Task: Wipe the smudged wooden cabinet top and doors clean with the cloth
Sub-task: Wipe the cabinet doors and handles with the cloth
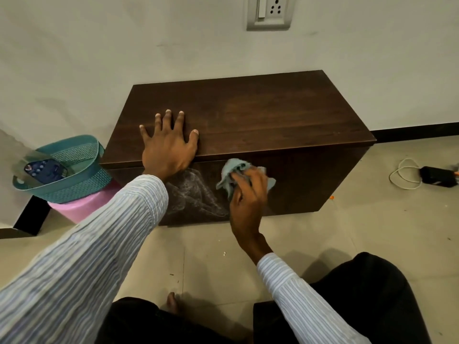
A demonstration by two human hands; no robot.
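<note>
- The person's left hand (169, 142) lies flat on the front edge of the dark wooden cabinet top (248, 112), fingers straight and spread wide, holding nothing; its striped sleeve (82, 256) runs down to the lower left.
- The right hand (248, 194) is just right of and below the left, against the cabinet's front door (310, 182). Its fingers curl round a bunched pale blue-green cloth (233, 170), pressing it to the wood.
- Between the two hands, directly left of the cloth, a whitish powdery smudge (193, 194) covers part of the door.
- Well to the left of the left hand, a teal perforated basket (82, 177) sits tilted on top of a pink tub (82, 207). A dark blue patterned item (44, 170) lies inside the basket; what it is cannot be told.
- Far to the right of the right hand, a black adapter (437, 176) with a looped white cable (402, 175) lies on the tiled floor (372, 232).
- Above the cabinet, a wall socket (269, 12) is mounted on the pale wall.
</note>
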